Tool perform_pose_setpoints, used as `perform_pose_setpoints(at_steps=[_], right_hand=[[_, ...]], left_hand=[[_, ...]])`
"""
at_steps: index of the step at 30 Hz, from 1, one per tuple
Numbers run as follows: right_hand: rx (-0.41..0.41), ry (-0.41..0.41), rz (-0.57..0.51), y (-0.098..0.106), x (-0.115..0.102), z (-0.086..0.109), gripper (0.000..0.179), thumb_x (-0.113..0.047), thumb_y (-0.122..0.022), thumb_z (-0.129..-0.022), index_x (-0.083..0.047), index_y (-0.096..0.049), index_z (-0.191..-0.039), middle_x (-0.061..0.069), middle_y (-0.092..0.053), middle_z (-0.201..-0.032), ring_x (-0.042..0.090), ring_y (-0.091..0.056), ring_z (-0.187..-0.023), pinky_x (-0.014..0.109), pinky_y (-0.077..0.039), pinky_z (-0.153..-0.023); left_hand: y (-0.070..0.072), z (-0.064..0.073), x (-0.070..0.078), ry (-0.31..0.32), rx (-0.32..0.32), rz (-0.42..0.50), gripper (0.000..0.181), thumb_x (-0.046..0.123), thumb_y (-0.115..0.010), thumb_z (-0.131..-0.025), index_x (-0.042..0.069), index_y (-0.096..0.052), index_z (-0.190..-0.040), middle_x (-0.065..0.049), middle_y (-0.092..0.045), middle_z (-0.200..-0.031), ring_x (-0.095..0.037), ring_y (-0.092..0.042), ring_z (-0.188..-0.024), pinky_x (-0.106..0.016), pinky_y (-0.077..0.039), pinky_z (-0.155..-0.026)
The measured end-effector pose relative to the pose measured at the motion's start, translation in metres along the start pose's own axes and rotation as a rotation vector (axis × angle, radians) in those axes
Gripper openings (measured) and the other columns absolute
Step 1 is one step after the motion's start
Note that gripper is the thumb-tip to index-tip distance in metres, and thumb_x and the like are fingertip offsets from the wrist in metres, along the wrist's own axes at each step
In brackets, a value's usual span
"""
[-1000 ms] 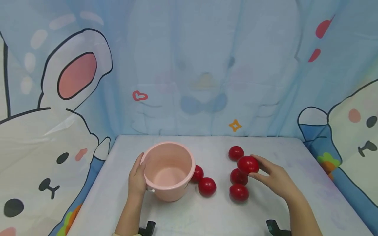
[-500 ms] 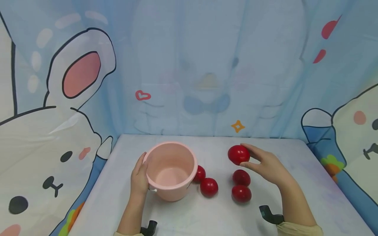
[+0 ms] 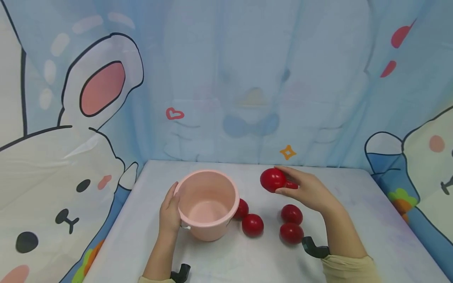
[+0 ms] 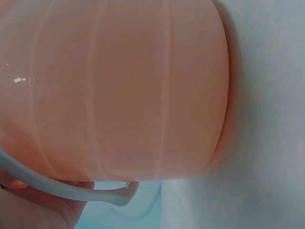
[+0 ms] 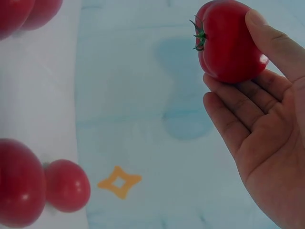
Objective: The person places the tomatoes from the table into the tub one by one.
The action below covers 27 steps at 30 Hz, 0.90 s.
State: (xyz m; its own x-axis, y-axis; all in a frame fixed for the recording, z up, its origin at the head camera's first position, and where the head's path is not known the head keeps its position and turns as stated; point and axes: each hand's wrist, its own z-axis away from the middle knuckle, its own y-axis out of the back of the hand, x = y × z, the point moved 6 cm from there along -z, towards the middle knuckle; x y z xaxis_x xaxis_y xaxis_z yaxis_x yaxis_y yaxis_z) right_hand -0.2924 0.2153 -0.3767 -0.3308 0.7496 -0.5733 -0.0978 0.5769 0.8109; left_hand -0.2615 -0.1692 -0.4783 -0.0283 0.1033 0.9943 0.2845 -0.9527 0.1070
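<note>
A pink bucket (image 3: pixel 208 232) with a pale handle (image 4: pixel 78 192) stands on the table at the left of the head view. My left hand (image 3: pixel 170 216) holds it by its left side near the rim. Raised above the table, my right hand (image 3: pixel 307 190) grips a red tomato (image 3: pixel 272 180) between thumb and fingers. In the right wrist view this tomato (image 5: pixel 228 43) shows its green stem top. Between the right hand's fingers, part of another tomato (image 3: pixel 291 185) shows behind.
Two tomatoes lie just right of the bucket: one tomato (image 3: pixel 241 209) partly behind it, another tomato (image 3: pixel 253 225) in front. Below the right hand sit a tomato (image 3: pixel 291 214) and a nearer tomato (image 3: pixel 291 233). A printed blue curtain (image 3: pixel 212 78) hangs behind the white table (image 3: pixel 226 263).
My right hand has carried the tomato left and away from me, past the tomatoes on the table. The left hand keeps its hold on the bucket; the head view has shifted slightly.
</note>
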Motion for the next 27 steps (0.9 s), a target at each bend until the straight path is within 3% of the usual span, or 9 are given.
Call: perform_pose_setpoints(at_steps=[7, 18, 27], right_hand=[[-0.014, 0.033, -0.004, -0.005, -0.013, -0.013, 0.078, -0.055, -0.075, -0.081, -0.028, -0.045, -0.148, 0.005, -0.061, -0.133, 0.03, -0.061, -0.117, 0.047, -0.059, -0.087], [-0.092, 0.083, -0.019, -0.015, -0.038, -0.039, 0.08, -0.064, -0.07, -0.08, -0.035, -0.041, -0.149, -0.002, -0.053, -0.147, 0.025, -0.052, -0.135, 0.055, -0.048, -0.104], [-0.193, 0.16, -0.025, -0.025, -0.068, -0.067, 0.074, -0.057, -0.074, -0.081, -0.037, -0.045, -0.146, -0.006, -0.057, -0.142, 0.021, -0.055, -0.133, 0.053, -0.05, -0.103]], left_hand=[[-0.001, 0.0, 0.001, -0.005, 0.008, 0.001, 0.044, 0.04, -0.031, -0.106, 0.041, -0.037, -0.149, 0.013, -0.036, -0.158, -0.019, -0.029, -0.151, -0.048, -0.033, -0.118], [0.0, -0.001, 0.0, -0.01, 0.023, -0.009, 0.044, 0.039, -0.032, -0.106, 0.042, -0.038, -0.149, 0.014, -0.037, -0.157, -0.018, -0.03, -0.15, -0.048, -0.033, -0.118], [0.0, -0.001, -0.002, -0.011, 0.023, -0.012, 0.044, 0.044, -0.032, -0.105, 0.043, -0.038, -0.148, 0.014, -0.039, -0.156, -0.019, -0.033, -0.149, -0.048, -0.036, -0.116]])
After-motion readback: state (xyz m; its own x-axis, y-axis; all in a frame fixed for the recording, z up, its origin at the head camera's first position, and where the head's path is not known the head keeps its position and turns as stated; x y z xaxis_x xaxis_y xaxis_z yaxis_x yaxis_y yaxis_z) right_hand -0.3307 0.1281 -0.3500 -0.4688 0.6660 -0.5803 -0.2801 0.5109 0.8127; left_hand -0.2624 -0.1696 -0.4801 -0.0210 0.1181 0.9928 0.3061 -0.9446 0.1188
